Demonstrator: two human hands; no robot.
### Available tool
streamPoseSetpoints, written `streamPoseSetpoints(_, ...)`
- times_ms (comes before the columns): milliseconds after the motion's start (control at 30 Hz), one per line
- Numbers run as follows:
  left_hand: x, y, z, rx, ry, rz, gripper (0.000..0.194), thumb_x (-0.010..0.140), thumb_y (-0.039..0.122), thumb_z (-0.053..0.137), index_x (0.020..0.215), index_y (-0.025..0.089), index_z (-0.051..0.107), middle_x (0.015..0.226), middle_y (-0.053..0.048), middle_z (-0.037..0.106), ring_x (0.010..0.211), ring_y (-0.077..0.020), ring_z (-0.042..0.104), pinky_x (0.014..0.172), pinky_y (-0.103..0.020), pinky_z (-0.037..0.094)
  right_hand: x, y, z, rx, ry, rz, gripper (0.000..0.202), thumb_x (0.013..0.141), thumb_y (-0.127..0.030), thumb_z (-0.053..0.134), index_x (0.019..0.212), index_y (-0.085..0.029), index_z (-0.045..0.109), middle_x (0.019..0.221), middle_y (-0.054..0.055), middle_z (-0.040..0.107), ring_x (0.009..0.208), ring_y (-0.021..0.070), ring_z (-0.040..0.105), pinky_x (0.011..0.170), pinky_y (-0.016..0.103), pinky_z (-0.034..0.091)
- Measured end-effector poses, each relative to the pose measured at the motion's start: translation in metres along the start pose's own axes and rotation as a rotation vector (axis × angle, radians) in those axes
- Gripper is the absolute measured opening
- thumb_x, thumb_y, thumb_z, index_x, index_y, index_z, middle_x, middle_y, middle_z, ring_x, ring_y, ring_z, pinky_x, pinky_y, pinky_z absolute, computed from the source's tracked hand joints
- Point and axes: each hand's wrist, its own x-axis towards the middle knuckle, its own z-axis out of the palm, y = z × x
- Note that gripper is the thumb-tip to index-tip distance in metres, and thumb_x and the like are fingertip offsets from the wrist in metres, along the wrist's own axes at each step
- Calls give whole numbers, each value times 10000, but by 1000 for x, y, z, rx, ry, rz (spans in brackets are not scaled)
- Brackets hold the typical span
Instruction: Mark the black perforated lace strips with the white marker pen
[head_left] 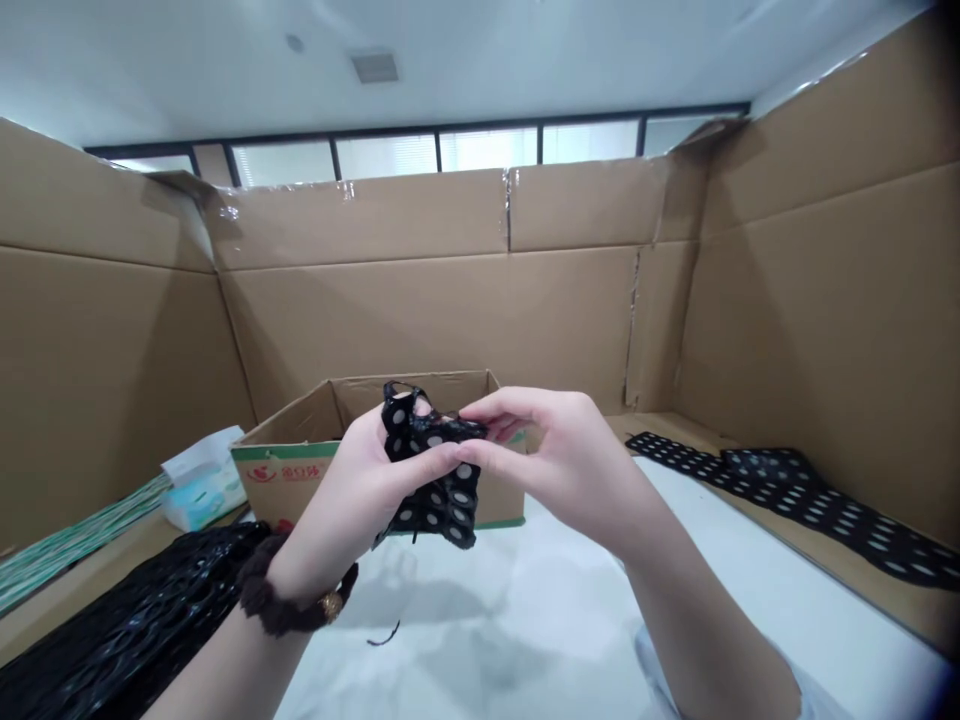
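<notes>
While I watched, the person's left hand [367, 462] held a dotted black piece [435, 500], and the right hand [566, 455] pinched its edge between thumb and fingers. The dotted black piece was up above the white table [495, 620], in front of an open brown box [501, 495]. A thin black scrap [385, 636] lay below.

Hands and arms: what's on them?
Left hand and right hand: no gloves seen. Left wrist: fuzzy dark-brown band with a gold-coloured bead. Right forearm: bare, with a pale sleeve near the elbow.
</notes>
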Motion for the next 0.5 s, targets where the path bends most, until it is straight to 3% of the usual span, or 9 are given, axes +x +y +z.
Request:
streamPoseSetpoints(333, -11, 8, 0, -2, 50, 47, 231, 641, 252, 684, 721, 201, 474, 623, 49, 548, 594, -127, 545, 541, -219, 418, 5, 1, 2, 340, -113, 159, 140, 716, -295, 597, 771, -179, 652, 736, 20, 669, 698, 152, 627, 605, 266, 511)
streamPoseSetpoints(500, -13, 9, 4, 28, -3, 42, 201, 649, 260, 680, 770, 200, 531, 674, 29, 607, 613, -153, 583, 564, -245, 451, 9, 8, 1, 357, 10, 107, 235, 761, -315, 546, 581, -165, 563, 614, -5, 606, 613, 107, 590, 591, 237, 487)
